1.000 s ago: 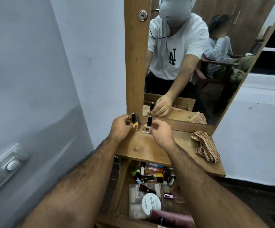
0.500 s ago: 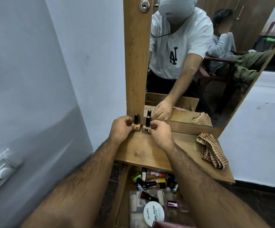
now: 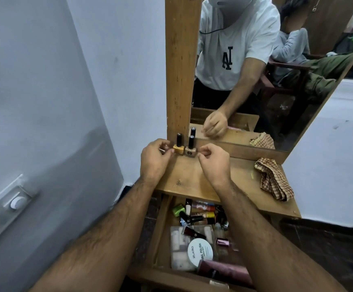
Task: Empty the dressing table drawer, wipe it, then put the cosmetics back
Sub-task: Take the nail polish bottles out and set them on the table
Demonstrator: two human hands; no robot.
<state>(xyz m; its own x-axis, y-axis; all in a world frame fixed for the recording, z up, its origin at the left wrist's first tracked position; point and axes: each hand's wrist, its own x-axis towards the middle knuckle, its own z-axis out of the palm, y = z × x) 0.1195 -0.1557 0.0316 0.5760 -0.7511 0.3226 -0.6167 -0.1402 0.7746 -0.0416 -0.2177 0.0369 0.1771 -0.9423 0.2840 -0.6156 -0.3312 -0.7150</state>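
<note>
- The drawer [image 3: 160, 228] stands pulled open under the front edge of the dressing table top [image 3: 192, 178], with cosmetics inside: small bottles at the back, a round white jar [image 3: 202, 252] marked "nail polish" near the front.
- Two nail polish bottles stand upright side by side at the back left corner of the top: the yellow bottle [image 3: 178, 146] on the left, the beige bottle [image 3: 190, 148] just beside it.
- The left hand [image 3: 154, 159] has curled fingers, the tips at the yellow bottle's base; whether they touch it, one cannot tell.
- The right hand [image 3: 214, 162] has thumb and forefinger pressed together just beside the beige bottle, apart from it.
- A checked cloth [image 3: 273, 179] lies crumpled at the right edge of the top, below the mirror [image 3: 255, 91].
</note>
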